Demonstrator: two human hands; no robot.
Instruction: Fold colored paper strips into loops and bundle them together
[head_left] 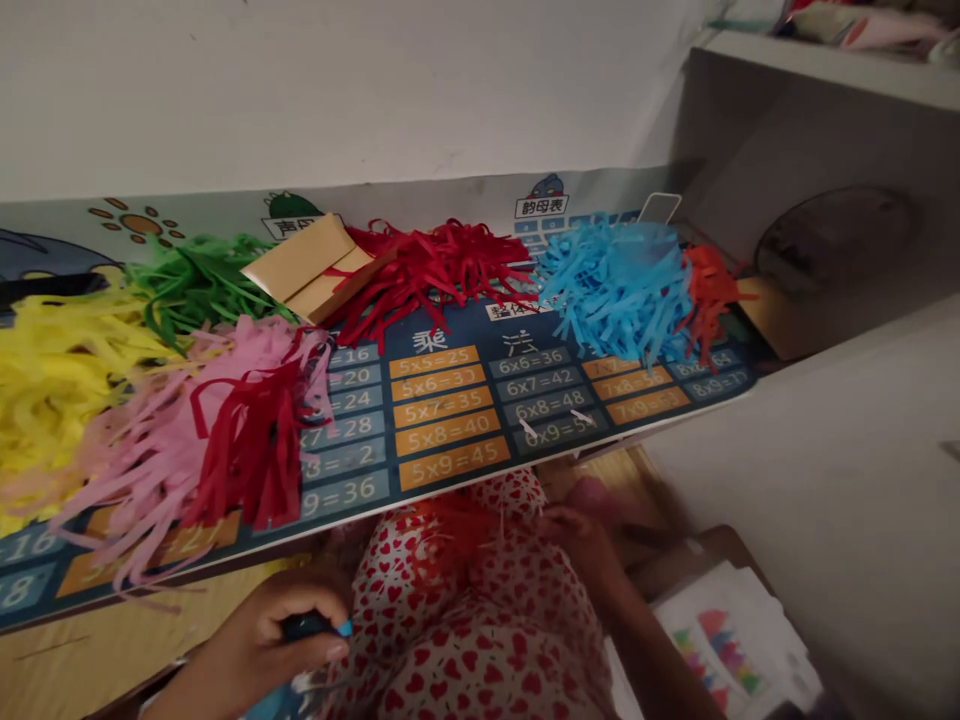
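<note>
My left hand [296, 625] is low on the left, its fingers wrapped around a small dark object with a bright blue tip [345, 628]; its kind does not show. My right hand [577, 530] is over my lap just below the table edge, fingers bent together, dim and blurred. What they hold, if anything, I cannot make out. Between the hands, a bunch of orange-red strips [450, 540] lies on my heart-patterned clothing [465, 650]. On the table lie fringed bunches: yellow [45, 390], green [202, 280], pink [165, 420], red [442, 265], dark red [259, 450], blue [615, 290] and orange [709, 290].
A brown paper envelope [311, 265] leans among the bunches. The table mat [450, 470] carries printed multiplication sums, with small pale scraps [581, 417] on it. A white wall stands behind, and a shelf [825, 65] rises at the right. A white printed bag [735, 640] sits low at the right.
</note>
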